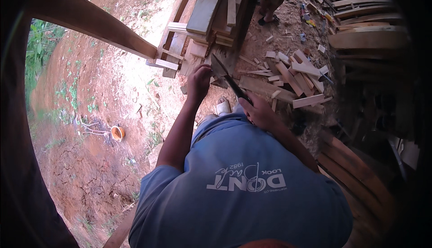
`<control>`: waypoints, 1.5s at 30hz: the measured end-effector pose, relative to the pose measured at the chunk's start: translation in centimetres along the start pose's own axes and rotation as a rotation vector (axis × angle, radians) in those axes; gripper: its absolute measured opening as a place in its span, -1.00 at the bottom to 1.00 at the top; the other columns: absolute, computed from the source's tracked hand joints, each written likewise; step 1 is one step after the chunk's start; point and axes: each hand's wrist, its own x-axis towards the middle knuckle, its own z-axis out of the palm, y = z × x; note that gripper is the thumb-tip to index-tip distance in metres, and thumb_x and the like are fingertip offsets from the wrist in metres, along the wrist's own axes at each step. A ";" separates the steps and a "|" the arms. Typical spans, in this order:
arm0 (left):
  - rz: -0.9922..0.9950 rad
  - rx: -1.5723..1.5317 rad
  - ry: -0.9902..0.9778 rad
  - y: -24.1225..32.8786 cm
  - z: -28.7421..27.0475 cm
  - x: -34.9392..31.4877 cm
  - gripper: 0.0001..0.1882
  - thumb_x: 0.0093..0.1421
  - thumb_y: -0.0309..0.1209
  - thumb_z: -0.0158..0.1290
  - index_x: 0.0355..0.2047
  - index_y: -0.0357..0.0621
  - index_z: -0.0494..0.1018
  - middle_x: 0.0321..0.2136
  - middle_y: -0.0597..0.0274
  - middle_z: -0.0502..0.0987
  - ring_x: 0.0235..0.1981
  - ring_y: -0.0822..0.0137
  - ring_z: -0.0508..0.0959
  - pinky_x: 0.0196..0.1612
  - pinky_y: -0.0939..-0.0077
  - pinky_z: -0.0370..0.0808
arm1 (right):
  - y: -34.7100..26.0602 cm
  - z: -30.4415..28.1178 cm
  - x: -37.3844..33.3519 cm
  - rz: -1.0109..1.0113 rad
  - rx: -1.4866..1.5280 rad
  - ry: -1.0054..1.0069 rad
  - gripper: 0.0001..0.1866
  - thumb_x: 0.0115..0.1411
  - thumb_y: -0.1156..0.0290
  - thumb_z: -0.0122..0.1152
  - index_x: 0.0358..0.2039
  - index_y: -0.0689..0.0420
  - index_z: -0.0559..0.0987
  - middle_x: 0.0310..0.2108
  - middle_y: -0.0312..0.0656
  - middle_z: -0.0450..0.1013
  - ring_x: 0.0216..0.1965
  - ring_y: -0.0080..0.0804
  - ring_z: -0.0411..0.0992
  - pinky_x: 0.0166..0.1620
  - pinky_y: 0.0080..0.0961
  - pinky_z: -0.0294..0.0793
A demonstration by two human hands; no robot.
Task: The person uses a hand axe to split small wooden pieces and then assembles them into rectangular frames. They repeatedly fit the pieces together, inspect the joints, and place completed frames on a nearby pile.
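My right hand (259, 110) is wrapped round the long dark handle of a broad-bladed knife (219, 68). Its pale grey blade points up and to the left, over the near end of the stacked boards. Just left of the blade, my left hand (200, 80) is closed, its fingers curled in. Whatever it pinches, if anything, is too small to make out. A short wood block (198, 49) lies on the boards beyond my hands, beside thin wooden strips (179, 28). Long planks (208, 7) stretch away from there.
Offcuts (294, 77) are heaped on the ground to the right. Curved timbers (366, 20) are stacked at the far right. Another person's leg (272, 0) stands beyond the planks. A wooden post (99, 25) slants across the upper left. An orange container (117, 133) lies on the bare earth.
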 end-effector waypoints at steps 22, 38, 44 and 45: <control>-0.043 0.098 0.061 -0.1 0.4 -0.4 -0.92 0.18 -0.54 0.22 -0.30 -0.25 0.63 -0.16 0.01 0.70 -0.20 -0.07 0.71 -0.17 0.20 0.64 | -3.8 0.4 -1.2 -0.088 0.123 -0.040 -0.68 0.55 0.19 0.06 0.06 0.20 0.50 -0.56 -0.40 0.35 -0.61 -0.70 0.29 -0.52 -0.59 0.29; -0.009 0.102 0.092 0.4 0.3 0.0 -0.92 0.19 -0.54 0.24 -0.30 -0.27 0.65 -0.21 0.02 0.71 -0.23 -0.03 0.72 -0.15 0.23 0.65 | -1.7 -0.1 0.5 -0.042 0.087 -0.029 -0.64 0.56 0.16 0.04 0.08 0.21 0.50 -0.56 -0.39 0.36 -0.62 -0.71 0.28 -0.55 -0.60 0.30; -0.011 0.019 0.081 0.0 0.4 -0.1 -0.93 0.19 -0.55 0.23 -0.31 -0.27 0.66 -0.21 0.03 0.71 -0.23 0.00 0.73 -0.14 0.25 0.66 | -1.9 -0.4 0.1 0.076 0.133 -0.038 -0.63 0.56 0.16 0.05 0.11 0.20 0.50 -0.56 -0.39 0.36 -0.62 -0.70 0.29 -0.54 -0.60 0.31; -0.010 0.026 0.074 0.5 0.2 -0.1 -0.92 0.18 -0.55 0.23 -0.31 -0.27 0.66 -0.21 0.04 0.71 -0.23 0.00 0.73 -0.14 0.25 0.66 | -2.6 -0.4 -0.4 0.065 0.157 -0.036 -0.63 0.55 0.16 0.05 0.12 0.20 0.50 -0.56 -0.39 0.36 -0.62 -0.70 0.29 -0.54 -0.59 0.31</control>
